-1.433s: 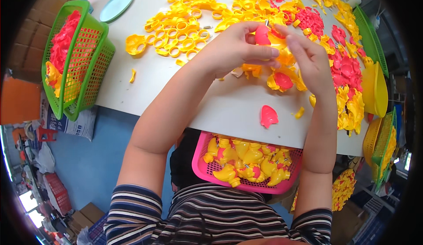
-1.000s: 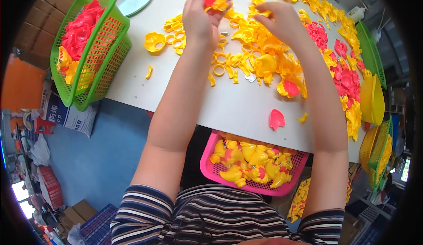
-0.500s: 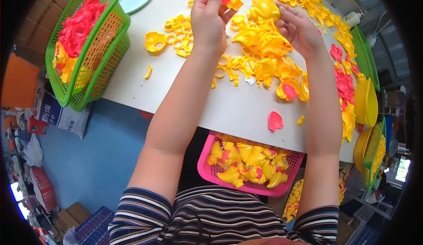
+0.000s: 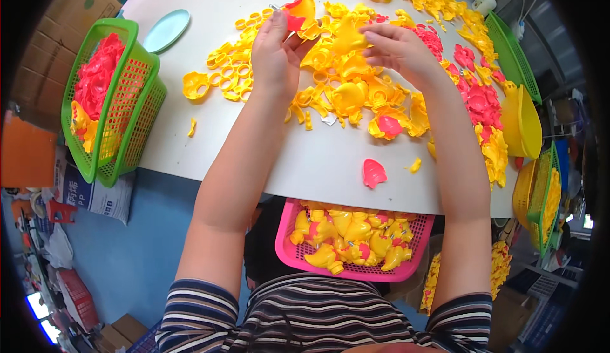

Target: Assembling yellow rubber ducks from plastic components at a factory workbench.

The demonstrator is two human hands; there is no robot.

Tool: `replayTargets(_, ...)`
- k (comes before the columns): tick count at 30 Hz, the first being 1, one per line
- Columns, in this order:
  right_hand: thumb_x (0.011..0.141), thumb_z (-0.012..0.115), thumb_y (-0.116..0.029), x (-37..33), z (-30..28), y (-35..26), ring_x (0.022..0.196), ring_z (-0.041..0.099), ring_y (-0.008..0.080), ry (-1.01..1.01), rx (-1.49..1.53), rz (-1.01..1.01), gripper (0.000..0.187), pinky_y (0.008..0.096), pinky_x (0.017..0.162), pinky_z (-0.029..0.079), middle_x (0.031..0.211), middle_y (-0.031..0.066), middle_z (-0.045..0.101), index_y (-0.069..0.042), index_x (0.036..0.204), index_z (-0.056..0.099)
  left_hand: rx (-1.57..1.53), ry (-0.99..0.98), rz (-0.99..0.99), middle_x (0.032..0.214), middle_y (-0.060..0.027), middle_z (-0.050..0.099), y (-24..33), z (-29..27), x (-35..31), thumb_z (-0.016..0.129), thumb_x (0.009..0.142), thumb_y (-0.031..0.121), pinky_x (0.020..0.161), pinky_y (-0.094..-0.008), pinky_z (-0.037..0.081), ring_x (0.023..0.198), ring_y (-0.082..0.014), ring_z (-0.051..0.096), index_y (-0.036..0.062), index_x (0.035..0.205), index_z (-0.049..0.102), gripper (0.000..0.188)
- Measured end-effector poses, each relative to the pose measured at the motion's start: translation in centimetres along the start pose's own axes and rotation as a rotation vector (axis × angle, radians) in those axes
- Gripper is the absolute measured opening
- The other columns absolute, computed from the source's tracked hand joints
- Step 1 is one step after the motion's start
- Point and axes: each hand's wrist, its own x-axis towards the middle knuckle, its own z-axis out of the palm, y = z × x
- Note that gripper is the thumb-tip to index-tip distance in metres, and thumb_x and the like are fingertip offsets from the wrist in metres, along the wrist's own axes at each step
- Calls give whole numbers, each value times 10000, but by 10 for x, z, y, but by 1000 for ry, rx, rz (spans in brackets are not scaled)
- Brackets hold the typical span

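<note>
In my left hand point(image 4: 277, 57), thumb and fingers are closed on a curved yellow plastic toy half point(image 4: 307, 15) with a red insert in it. A small metal bit sticks out by my thumb tip. The fingertips of my right hand point(image 4: 403, 51) pinch the right edge of a smooth yellow toy shell point(image 4: 348, 35), held just over the pile; my palm partly hides the grip. Below both hands spreads a heap of yellow plastic parts point(image 4: 349, 95), including rings and shells. One loose red petal-shaped piece point(image 4: 374, 173) lies near the table's front edge.
A green basket point(image 4: 130, 99) of red parts stands at the left, by a pale blue plate point(image 4: 167, 30). Below the table edge sits a pink basket point(image 4: 284, 242) of yellow-red toys. Red parts point(image 4: 480, 102) and a yellow scoop-like container point(image 4: 521, 121) lie right.
The view has shifted, so the table sits lower and further left in it. Both hands keep their pieces; my right hand has turned slightly, its fingers reaching further left.
</note>
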Motion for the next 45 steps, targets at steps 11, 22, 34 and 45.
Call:
replayTargets(11,826,626,-347,175,-132,26,917,632,214,520,-1193,-209,451,317,802,502,1048,118,642,-25,1140,591,99,64,-21,906,-11,602,-5,14,-7,489,931,323,718,-266,475,811,-103,583,89,1007,528,249)
replayTargets(22,736,664,-274,221,-108,18,1041,580,282,430,-1173,-136,482,347,879,461,1146,157,597,-76,1169,589,90,67,-51,903,-7,601,0,12,-9,507,920,352,726,-257,467,819,-91,576,78,1042,523,300)
replayTargets(34,706,718,-343,146,-108,-8,976,604,242,549,-1420,-5,478,330,817,482,1041,146,638,-51,1076,639,163,30,6,899,-24,602,-2,11,-7,512,918,344,716,-246,488,820,-96,585,56,1059,533,321)
replayTargets(45,650,771,-296,146,-132,21,952,621,229,358,-1142,-121,550,318,820,494,1075,142,628,-56,1120,614,173,28,-10,918,-41,603,-8,8,-4,514,918,339,722,-252,494,831,-106,590,40,1082,524,341)
